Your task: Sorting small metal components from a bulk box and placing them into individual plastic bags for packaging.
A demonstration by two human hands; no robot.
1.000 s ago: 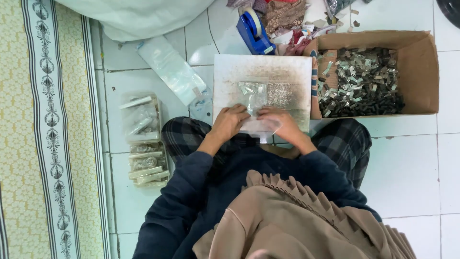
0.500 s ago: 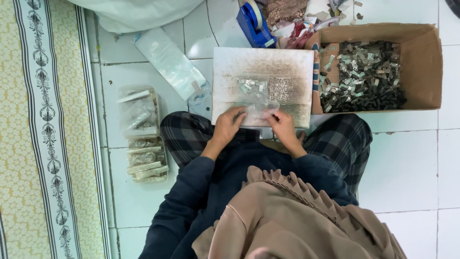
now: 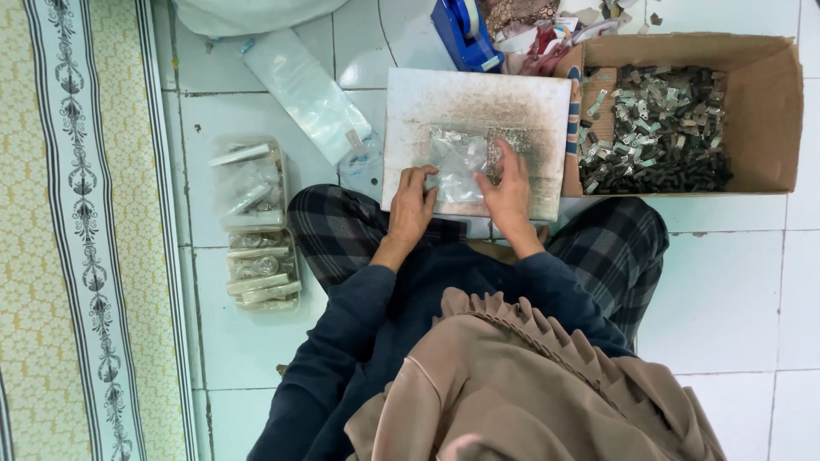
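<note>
Head view: seated cross-legged on a tiled floor (image 3: 735, 290), a person presses a clear bag (image 3: 457, 162) flat on a stained white board (image 3: 478, 102) resting across the lap. The left hand (image 3: 412, 205) grips the bag's near-left edge, fingers curled; the right hand (image 3: 510, 192) lies open, fingers spread on its right side. A second ago both hands pinched the bag at the board's near edge; it now sits further up the board, laid out (apparently filled). A cardboard box (image 3: 769, 119) of small metal parts (image 3: 658, 128) stands just right; packed bags (image 3: 256, 226) lie stacked left.
</note>
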